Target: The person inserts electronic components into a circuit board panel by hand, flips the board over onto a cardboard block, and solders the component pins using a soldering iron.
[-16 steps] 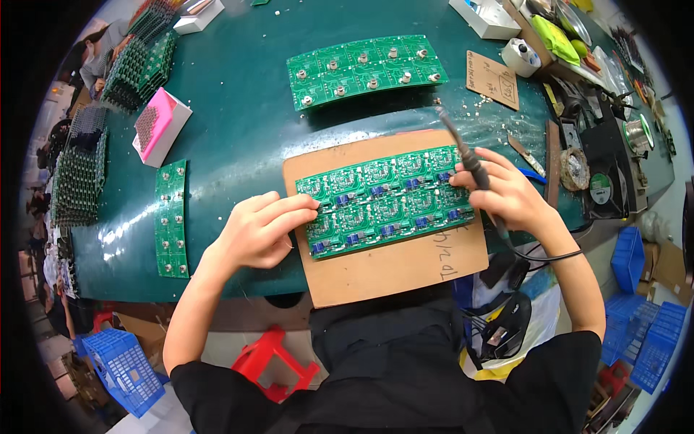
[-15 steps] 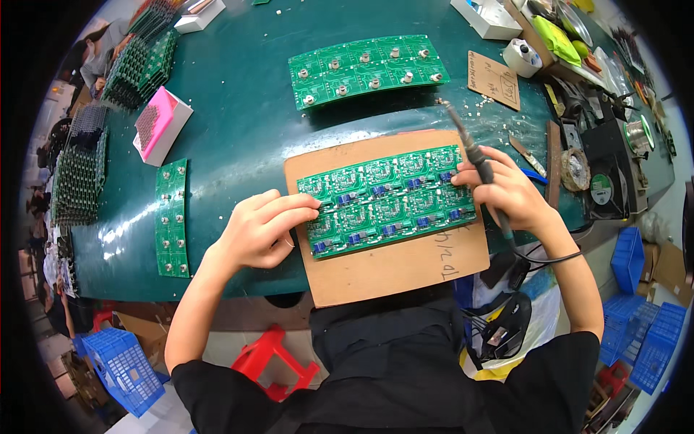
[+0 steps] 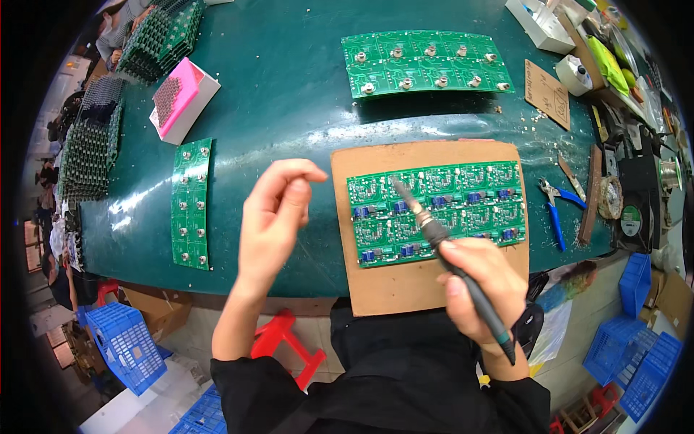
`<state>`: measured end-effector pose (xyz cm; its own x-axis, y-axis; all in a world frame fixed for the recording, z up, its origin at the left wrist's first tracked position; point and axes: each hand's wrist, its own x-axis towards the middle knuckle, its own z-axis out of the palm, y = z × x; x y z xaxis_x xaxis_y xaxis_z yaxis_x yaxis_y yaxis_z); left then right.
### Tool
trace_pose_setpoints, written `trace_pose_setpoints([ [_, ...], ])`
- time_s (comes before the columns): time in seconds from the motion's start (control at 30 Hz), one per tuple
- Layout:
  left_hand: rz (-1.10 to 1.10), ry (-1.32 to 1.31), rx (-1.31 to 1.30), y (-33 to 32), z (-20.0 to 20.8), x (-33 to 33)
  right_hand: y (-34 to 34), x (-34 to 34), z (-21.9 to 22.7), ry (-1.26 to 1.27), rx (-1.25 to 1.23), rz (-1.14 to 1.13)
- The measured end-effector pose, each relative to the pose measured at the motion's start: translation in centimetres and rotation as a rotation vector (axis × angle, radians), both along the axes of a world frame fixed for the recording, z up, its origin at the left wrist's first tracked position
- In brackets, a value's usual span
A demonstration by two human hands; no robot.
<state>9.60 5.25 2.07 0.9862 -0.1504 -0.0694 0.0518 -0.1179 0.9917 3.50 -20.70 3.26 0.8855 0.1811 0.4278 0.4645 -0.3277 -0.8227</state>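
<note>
My right hand [image 3: 488, 286] grips a soldering iron [image 3: 473, 293] by its dark handle. The iron slants up and left over a green circuit board panel [image 3: 470, 210], its tip above the panel's upper part; I cannot tell whether it touches. The panel, with blue parts in two rows, lies on a brown cardboard sheet [image 3: 405, 293]. Left of the cardboard, my left hand [image 3: 271, 217] is raised above the table, apart from the panel. Its fingers are loosely bent, with a gap between thumb and forefinger and nothing visible in it.
Another panel with round metal parts [image 3: 426, 65] lies beyond the cardboard, and a similar panel [image 3: 191, 206] at left. A pink-topped white box [image 3: 184, 101] and stacked boards [image 3: 90, 141] stand further left. Blue-handled pliers [image 3: 557, 217] and a solder spool [image 3: 670, 173] are at right.
My left hand has lifted off the panel's left edge. My right hand has left its right edge and turned the iron from upright in the fingers to pointing over the panel. The view has shifted.
</note>
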Motion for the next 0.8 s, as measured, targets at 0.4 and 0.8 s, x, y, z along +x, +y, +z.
trace_pose_setpoints([
  [0.4,-0.032,-0.343,0.452,-1.6,-2.9,1.4,2.7,0.9,-1.7,0.142,0.030,0.002],
  [0.8,-0.060,-0.637,0.684,-2.2,-3.7,1.7,3.4,2.3,-1.6,0.026,-0.080,0.070],
])
